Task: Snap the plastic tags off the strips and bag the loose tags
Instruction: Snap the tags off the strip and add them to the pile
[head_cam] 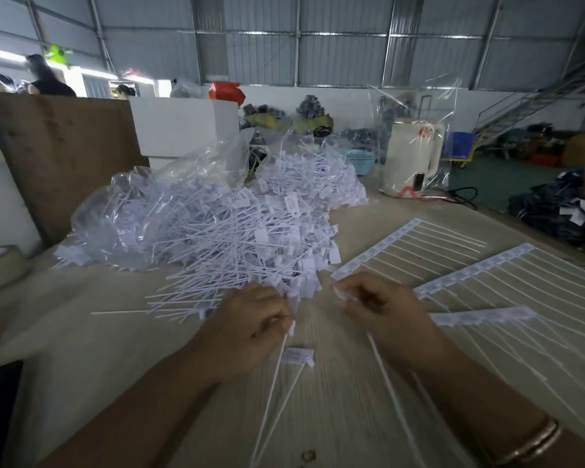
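Left hand (250, 319) grip pinched on one white tag (291, 327), its tail running down toward the camera. Right hand (382, 309) grip pinched on a small cluster of tags (343, 293), tails trailing below the wrist. One loose tag (298, 356) lies on the desk (81, 349) between the hands. Big heap of loose tags (237, 238) sits just beyond the hands, spilling from clear bags (142, 204). Three uncut strips (470, 275) lie flat to the right. Tape roll (0, 265) at the far left edge.
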The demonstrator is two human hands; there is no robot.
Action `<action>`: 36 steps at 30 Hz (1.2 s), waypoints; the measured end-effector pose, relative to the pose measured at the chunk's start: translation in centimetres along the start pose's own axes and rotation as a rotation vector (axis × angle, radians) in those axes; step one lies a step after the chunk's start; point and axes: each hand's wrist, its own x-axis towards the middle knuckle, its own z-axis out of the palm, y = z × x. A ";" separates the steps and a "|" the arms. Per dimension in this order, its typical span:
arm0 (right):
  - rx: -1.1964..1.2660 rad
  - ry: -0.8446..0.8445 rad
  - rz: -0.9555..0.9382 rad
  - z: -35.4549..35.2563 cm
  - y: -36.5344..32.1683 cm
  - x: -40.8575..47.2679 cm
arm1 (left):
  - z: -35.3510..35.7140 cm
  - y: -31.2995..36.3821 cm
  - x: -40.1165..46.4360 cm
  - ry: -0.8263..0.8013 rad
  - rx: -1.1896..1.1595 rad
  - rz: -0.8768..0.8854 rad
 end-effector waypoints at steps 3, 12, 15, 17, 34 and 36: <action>-0.143 -0.097 -0.111 1.6 -0.6 -0.1 | 0.2 0.2 0.2 0.060 0.119 -0.036; -0.206 -0.170 -0.231 1.0 -1.3 0.2 | 1.5 1.4 0.9 0.103 -0.242 -0.185; -0.394 -0.238 -0.232 0.6 -0.4 0.0 | 1.3 0.9 0.7 0.104 -0.242 -0.150; -0.374 -0.182 -0.258 0.8 -0.3 0.1 | 1.5 1.0 0.5 0.061 -0.266 -0.138; -0.166 -0.065 -0.036 -1.3 1.1 0.4 | -0.2 0.1 0.3 0.068 0.168 -0.034; -0.247 -0.120 -0.127 0.3 0.4 0.2 | 0.1 0.8 0.7 0.118 0.182 -0.075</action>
